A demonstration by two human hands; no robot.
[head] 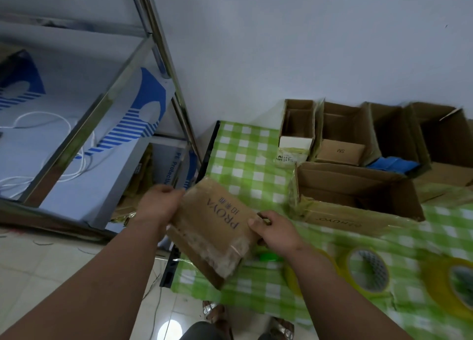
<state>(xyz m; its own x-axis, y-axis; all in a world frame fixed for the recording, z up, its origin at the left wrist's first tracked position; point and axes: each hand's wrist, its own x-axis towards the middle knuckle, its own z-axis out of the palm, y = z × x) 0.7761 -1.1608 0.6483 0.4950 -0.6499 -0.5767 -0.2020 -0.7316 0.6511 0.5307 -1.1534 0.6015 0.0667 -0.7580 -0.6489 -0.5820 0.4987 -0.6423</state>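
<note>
1. The left hand (158,206) is clasping the box (215,227) at its far left edge, fingers curled over it. The right hand (276,229) is pinching the right edge, thumb on top. Both grips are grasping the box.
2. The box is hanging tilted in mid-frame, over the left edge of the bench (240,160), apparently touching only the hands.
3. It is showing closed flaps and clear tape shining across its near end, so sealing seems done.
4. Tape rolls (343,263) are lying on the bench at lower right, beside the right forearm.
5. Open cartons (358,186) are standing at upper right, and a steel shelf (84,126) is filling the left. What seems left is putting the box away; where, I cannot tell.
</note>
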